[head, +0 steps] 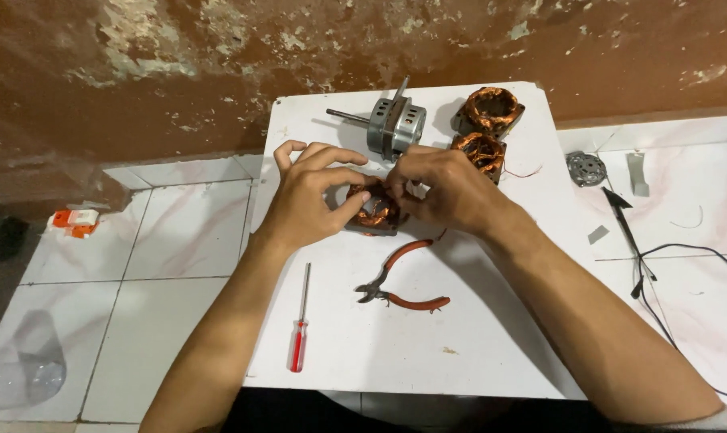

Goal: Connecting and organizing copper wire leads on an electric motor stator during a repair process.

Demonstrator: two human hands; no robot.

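Observation:
A copper-wound motor stator (375,212) rests on the white board (475,345) between my two hands. My left hand (309,196) grips its left side with thumb and fingers. My right hand (443,188) pinches at its top right edge, covering part of the winding. Two more copper-wound stators (492,108) (479,148) lie just behind my right hand. A grey metal motor housing with a shaft (391,124) lies at the board's far middle.
Orange-handled cutting pliers (399,281) and a red-handled screwdriver (301,329) lie on the board near me. On the tiled floor to the right are a round metal motor part (585,167), a black tool (624,216) and black wires (684,281). An orange-white object (74,222) lies far left.

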